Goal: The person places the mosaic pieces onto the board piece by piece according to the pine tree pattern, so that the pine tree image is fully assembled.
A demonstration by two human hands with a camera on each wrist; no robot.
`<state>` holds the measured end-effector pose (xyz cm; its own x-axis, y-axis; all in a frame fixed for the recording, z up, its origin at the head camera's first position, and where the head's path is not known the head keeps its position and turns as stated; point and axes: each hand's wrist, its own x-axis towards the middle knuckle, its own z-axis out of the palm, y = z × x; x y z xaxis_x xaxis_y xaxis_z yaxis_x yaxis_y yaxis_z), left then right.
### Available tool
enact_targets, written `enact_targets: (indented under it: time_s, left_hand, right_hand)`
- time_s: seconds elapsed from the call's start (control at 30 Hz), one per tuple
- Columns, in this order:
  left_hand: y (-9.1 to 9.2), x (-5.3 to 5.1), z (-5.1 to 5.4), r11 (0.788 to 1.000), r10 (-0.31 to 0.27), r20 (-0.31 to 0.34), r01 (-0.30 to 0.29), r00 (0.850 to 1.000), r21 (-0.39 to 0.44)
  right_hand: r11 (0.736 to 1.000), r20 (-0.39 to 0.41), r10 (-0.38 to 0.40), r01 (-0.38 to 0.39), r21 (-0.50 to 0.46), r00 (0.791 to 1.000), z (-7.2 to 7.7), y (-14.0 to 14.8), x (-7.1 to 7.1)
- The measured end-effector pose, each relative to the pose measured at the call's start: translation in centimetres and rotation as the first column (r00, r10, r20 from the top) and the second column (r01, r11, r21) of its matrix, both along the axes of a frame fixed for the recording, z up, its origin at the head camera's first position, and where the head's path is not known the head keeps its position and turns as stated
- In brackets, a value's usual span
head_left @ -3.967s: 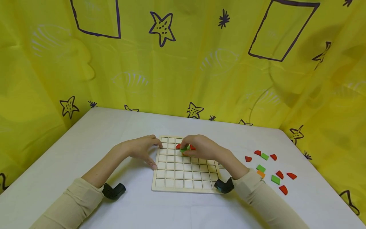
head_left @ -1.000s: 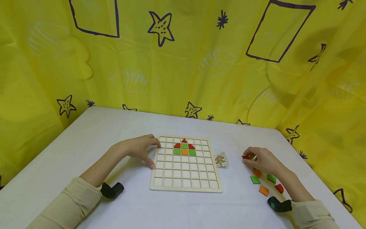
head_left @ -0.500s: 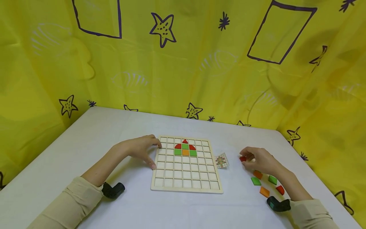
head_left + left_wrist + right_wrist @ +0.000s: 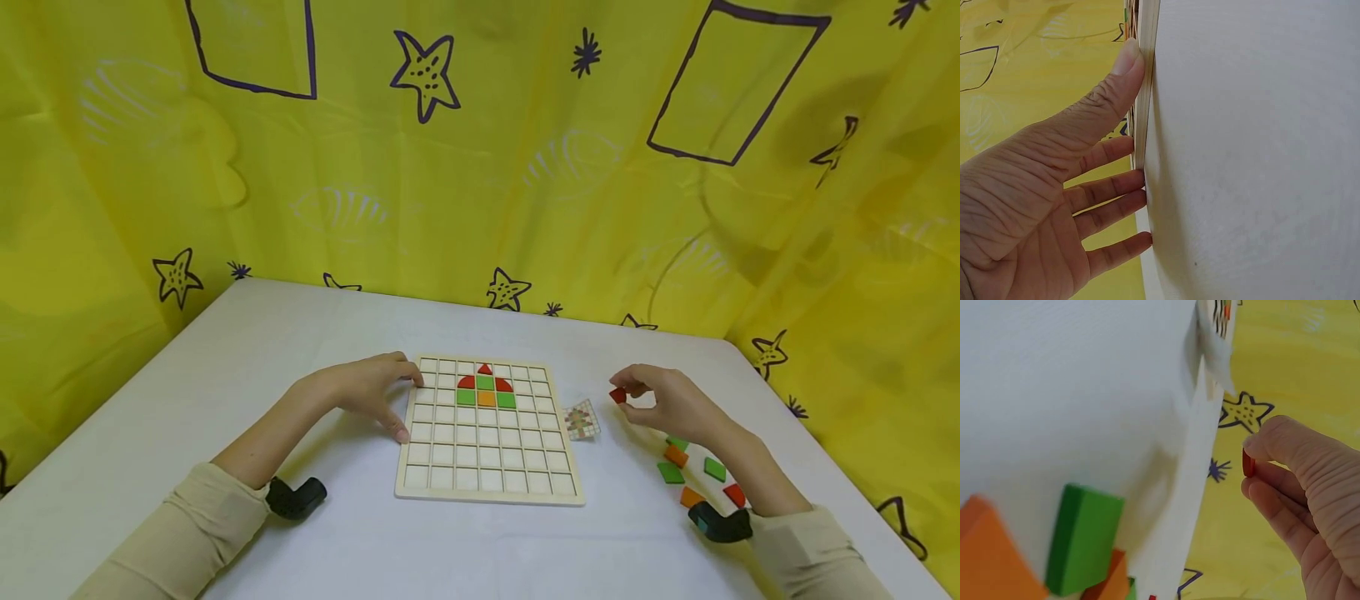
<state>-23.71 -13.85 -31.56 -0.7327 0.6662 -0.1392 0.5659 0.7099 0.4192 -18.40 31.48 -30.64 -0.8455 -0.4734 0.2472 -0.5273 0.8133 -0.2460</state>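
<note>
A pale wooden grid board (image 4: pixel 487 479) lies on the white table. Set in its upper cells are a red triangle (image 4: pixel 485 369), red quarter-round tiles (image 4: pixel 466 382), green square tiles (image 4: pixel 466 397) and an orange square tile (image 4: pixel 487 399). My left hand (image 4: pixel 367 392) rests against the board's left edge, its thumb and straight fingers touching the rim in the left wrist view (image 4: pixel 1054 187). Right of the board, my right hand (image 4: pixel 675 402) pinches a small red tile (image 4: pixel 618 395) between thumb and fingertips, held above the table; the fingers partly hide its outline.
A small printed pattern card (image 4: pixel 581 420) lies at the board's right edge. Beneath and beside my right forearm are loose green (image 4: pixel 715 469), orange (image 4: pixel 677 455) and red (image 4: pixel 735 495) tiles. A yellow curtain (image 4: pixel 450 183) hangs behind the table.
My right hand worked over the board earlier, then took a red tile from the loose pieces. It has since moved left and up with that tile. The left hand stays at the board's edge.
</note>
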Motion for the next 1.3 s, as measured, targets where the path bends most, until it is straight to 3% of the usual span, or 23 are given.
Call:
enact_targets:
  time_s: [0.37,0.7,1.3]
  left_hand:
    - [-0.1,0.0,0.0,1.000,-0.003,0.007,0.003,1.000,0.011]
    - [-0.1,-0.1,-0.1,1.000,-0.004,0.005,0.004,1.000,0.013]
    - [-0.1,0.1,0.1,1.000,-0.002,-0.006,0.002,1.000,0.012]
  right_hand:
    - [0.989,-0.053,0.144,-0.145,-0.023,0.988,1.5,-3.5,-0.6]
    - [0.985,0.031,0.173,-0.173,-0.008,0.984,1.9,-6.9,-1.3]
    - [0.958,0.107,0.245,-0.257,0.123,0.964,0.5,-10.1,-3.1]
